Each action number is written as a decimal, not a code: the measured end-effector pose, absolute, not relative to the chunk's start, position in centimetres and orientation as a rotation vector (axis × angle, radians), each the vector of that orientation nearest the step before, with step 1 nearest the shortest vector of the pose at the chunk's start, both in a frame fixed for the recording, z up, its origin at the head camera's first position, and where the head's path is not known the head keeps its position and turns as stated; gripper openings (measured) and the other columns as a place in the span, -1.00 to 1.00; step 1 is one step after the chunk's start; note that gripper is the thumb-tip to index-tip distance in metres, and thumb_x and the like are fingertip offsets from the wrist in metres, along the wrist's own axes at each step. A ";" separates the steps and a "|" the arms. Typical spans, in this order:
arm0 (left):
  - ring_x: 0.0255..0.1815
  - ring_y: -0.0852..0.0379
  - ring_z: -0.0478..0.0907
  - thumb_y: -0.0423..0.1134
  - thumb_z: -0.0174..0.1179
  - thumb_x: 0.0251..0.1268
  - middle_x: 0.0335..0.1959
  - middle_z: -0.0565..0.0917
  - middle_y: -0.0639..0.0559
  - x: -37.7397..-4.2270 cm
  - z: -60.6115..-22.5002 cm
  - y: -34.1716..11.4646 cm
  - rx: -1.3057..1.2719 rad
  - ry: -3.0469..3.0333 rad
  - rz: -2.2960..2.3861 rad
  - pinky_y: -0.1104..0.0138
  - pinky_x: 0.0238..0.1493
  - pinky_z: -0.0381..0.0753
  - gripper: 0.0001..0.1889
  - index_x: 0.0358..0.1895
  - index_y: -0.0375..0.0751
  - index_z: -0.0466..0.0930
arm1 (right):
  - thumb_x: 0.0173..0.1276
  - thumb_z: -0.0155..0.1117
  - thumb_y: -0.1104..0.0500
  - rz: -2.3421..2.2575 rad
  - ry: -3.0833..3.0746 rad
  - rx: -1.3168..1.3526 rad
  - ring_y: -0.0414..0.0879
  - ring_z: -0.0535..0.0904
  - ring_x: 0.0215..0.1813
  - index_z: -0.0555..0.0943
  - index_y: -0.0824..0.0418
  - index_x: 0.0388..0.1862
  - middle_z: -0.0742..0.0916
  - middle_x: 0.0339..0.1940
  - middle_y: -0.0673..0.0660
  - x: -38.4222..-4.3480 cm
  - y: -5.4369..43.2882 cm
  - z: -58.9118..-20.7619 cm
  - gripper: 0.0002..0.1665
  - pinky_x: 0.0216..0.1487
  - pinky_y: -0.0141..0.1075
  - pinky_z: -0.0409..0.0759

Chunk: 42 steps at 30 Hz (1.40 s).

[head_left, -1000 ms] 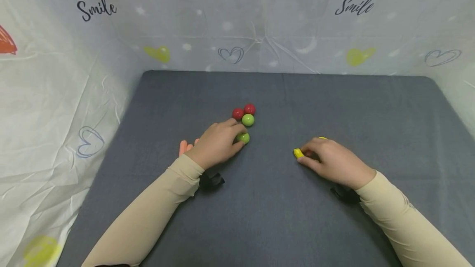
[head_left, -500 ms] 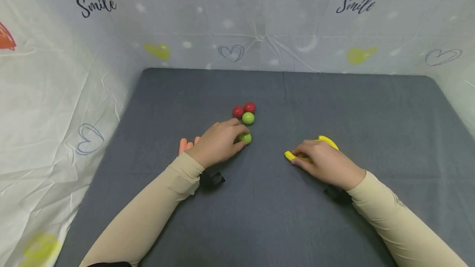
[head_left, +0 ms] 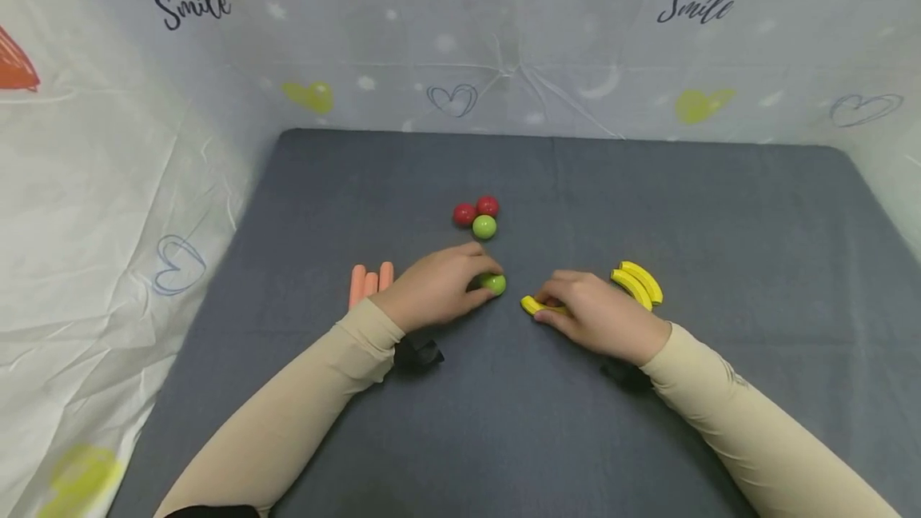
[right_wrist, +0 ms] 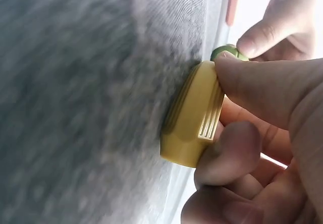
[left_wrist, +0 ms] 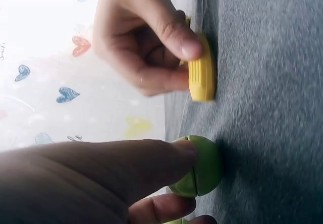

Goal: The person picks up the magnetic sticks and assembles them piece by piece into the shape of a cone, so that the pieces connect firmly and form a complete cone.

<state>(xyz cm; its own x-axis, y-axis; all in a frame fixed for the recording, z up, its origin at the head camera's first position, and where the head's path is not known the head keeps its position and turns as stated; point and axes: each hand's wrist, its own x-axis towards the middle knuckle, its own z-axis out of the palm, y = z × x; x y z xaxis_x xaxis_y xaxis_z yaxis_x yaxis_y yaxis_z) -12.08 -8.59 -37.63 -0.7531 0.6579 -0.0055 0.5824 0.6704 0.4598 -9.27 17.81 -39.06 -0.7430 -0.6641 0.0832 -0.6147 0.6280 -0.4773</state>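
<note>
My left hand [head_left: 440, 288] pinches a glossy green toy ball [head_left: 495, 284] between thumb and fingers near the middle of the cloth. In the left wrist view the green ball [left_wrist: 204, 166] shows a dark seam and sits at the grey surface. To the right, my right hand [head_left: 600, 316] grips a curved, ridged yellow toy banana [head_left: 531, 306] by thumb and fingertips. The right wrist view shows this banana [right_wrist: 194, 118] low over the cloth; whether it touches is unclear. A small gap separates banana and ball. Behind the right hand lie two more yellow bananas [head_left: 637, 283], side by side.
Two red balls [head_left: 476, 210] and another green ball [head_left: 484, 227] form a cluster farther back. Several salmon-coloured sticks [head_left: 370, 282] lie behind my left wrist, partly hidden. Grey cloth [head_left: 755, 230] covers the table, and a printed white sheet [head_left: 561, 38] hangs around its far and side edges.
My right hand has slid left with the yellow banana, uncovering the two bananas behind it. My left hand has shifted slightly right and nearer with the green ball, away from the cluster.
</note>
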 end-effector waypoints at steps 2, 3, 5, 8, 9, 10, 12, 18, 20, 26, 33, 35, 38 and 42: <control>-0.15 0.23 0.59 -0.14 0.32 0.51 0.00 0.67 0.12 -12.0 -37.7 -8.4 1.044 2.693 0.665 0.34 -0.08 0.61 -0.72 0.18 -0.05 0.74 | 0.41 0.51 0.15 -0.746 2.727 -1.084 -0.28 0.57 -0.29 0.77 0.13 -0.15 0.69 -0.28 -0.09 -9.3 17.5 -39.1 -0.89 -0.18 -0.29 0.64; -0.14 0.24 0.59 -0.13 0.31 0.52 0.01 0.67 0.12 -11.9 -37.7 -8.3 1.056 2.684 0.667 0.34 -0.07 0.61 -0.72 0.19 -0.05 0.74 | 0.42 0.50 0.15 -0.747 2.721 -1.089 -0.28 0.57 -0.29 0.76 0.13 -0.15 0.68 -0.28 -0.09 -9.3 17.4 -39.1 -0.89 -0.18 -0.29 0.64; -0.14 0.24 0.59 -0.13 0.30 0.53 0.01 0.67 0.12 -11.8 -37.8 -8.2 1.079 2.666 0.673 0.35 -0.07 0.61 -0.71 0.20 -0.06 0.73 | 0.43 0.49 0.14 -0.749 2.713 -1.097 -0.28 0.56 -0.29 0.76 0.13 -0.14 0.68 -0.28 -0.10 -9.3 17.2 -39.1 -0.88 -0.18 -0.30 0.64; -0.13 0.24 0.59 -0.12 0.29 0.54 0.01 0.67 0.12 -11.7 -37.8 -8.1 1.096 2.643 0.692 0.36 -0.07 0.60 -0.69 0.23 -0.05 0.72 | 0.43 0.49 0.13 -0.757 2.718 -1.112 -0.29 0.56 -0.28 0.75 0.13 -0.13 0.68 -0.27 -0.10 -9.2 17.0 -39.1 -0.88 -0.19 -0.31 0.63; -0.13 0.23 0.59 -0.12 0.29 0.54 0.01 0.67 0.13 -11.7 -37.9 -8.0 1.099 2.636 0.700 0.35 -0.06 0.60 -0.69 0.24 -0.05 0.72 | 0.42 0.50 0.14 -0.759 2.723 -1.118 -0.29 0.56 -0.29 0.75 0.13 -0.13 0.67 -0.27 -0.10 -9.2 16.9 -39.1 -0.88 -0.20 -0.31 0.63; -0.12 0.23 0.59 -0.12 0.29 0.54 0.01 0.67 0.13 -11.7 -37.9 -8.1 1.100 2.630 0.708 0.35 -0.05 0.60 -0.69 0.24 -0.05 0.72 | 0.42 0.50 0.14 -0.760 2.728 -1.123 -0.29 0.56 -0.29 0.75 0.13 -0.13 0.67 -0.27 -0.11 -9.1 16.9 -39.2 -0.87 -0.20 -0.31 0.63; -0.10 0.22 0.60 -0.13 0.30 0.54 0.01 0.68 0.13 -11.7 -37.9 -8.1 1.099 2.617 0.727 0.33 -0.03 0.61 -0.68 0.25 -0.05 0.71 | 0.41 0.50 0.14 -0.761 2.739 -1.137 -0.30 0.55 -0.30 0.75 0.14 -0.13 0.67 -0.27 -0.11 -9.1 16.9 -39.2 -0.87 -0.21 -0.32 0.62; 0.02 0.22 0.63 -0.16 0.31 0.53 0.07 0.72 0.12 -11.7 -38.0 -8.3 1.105 2.568 0.763 0.32 0.10 0.61 -0.68 0.25 -0.07 0.71 | 0.41 0.51 0.15 -0.761 2.740 -1.162 -0.31 0.53 -0.33 0.73 0.14 -0.12 0.66 -0.26 -0.10 -8.8 16.8 -39.2 -0.86 -0.25 -0.33 0.60; 0.05 0.22 0.64 -0.16 0.32 0.52 0.09 0.72 0.11 -11.7 -38.0 -8.4 1.109 2.552 0.768 0.32 0.13 0.61 -0.68 0.24 -0.08 0.71 | 0.41 0.50 0.15 -0.757 2.739 -1.160 -0.31 0.53 -0.33 0.73 0.13 -0.12 0.65 -0.25 -0.10 -8.7 16.8 -39.2 -0.86 -0.26 -0.34 0.60; -0.08 0.23 0.61 -0.12 0.37 0.47 -0.04 0.71 0.19 -11.8 -37.9 -8.3 1.104 2.520 0.756 0.33 0.00 0.60 -0.76 0.11 -0.01 0.73 | 0.41 0.51 0.14 -0.713 2.763 -1.169 -0.30 0.57 -0.29 0.75 0.13 -0.05 0.66 -0.19 -0.08 -8.6 17.0 -39.2 -0.81 -0.21 -0.32 0.63; -0.29 0.31 0.59 -0.13 0.43 0.41 -0.24 0.70 0.29 -11.7 -37.1 -8.5 1.074 2.398 0.725 0.36 -0.17 0.61 -0.82 -0.01 0.04 0.71 | 0.40 0.50 0.26 -0.735 2.754 -1.233 -0.18 0.66 -0.14 0.77 0.18 0.01 0.65 -0.03 0.04 -9.0 17.5 -39.2 -0.77 -0.07 -0.23 0.68; -0.31 0.32 0.60 -0.19 0.40 0.43 -0.26 0.72 0.28 -11.6 -36.9 -8.5 1.098 2.351 0.733 0.38 -0.19 0.62 -0.85 -0.01 0.03 0.72 | 0.39 0.49 0.28 -0.748 2.748 -1.243 -0.11 0.68 -0.07 0.77 0.19 0.03 0.64 0.09 0.10 -9.1 17.6 -39.2 -0.75 -0.02 -0.18 0.69; -0.35 0.35 0.60 -0.23 0.36 0.46 -0.28 0.73 0.29 -11.3 -36.8 -8.4 1.141 2.308 0.750 0.39 -0.22 0.62 -0.89 -0.04 0.02 0.74 | 0.39 0.50 0.28 -0.762 2.736 -1.232 -0.06 0.69 0.02 0.76 0.19 0.09 0.59 0.24 0.17 -9.1 17.7 -39.1 -0.70 0.04 -0.15 0.69; -0.38 0.37 0.56 -0.15 0.39 0.45 -0.31 0.71 0.30 -10.9 -37.0 -7.9 1.221 2.327 0.702 0.41 -0.25 0.59 -0.88 -0.04 0.03 0.76 | 0.37 0.51 0.28 -0.827 2.686 -1.210 -0.10 0.66 0.10 0.72 0.17 0.14 0.60 0.22 0.10 -8.9 17.5 -39.0 -0.63 0.09 -0.17 0.68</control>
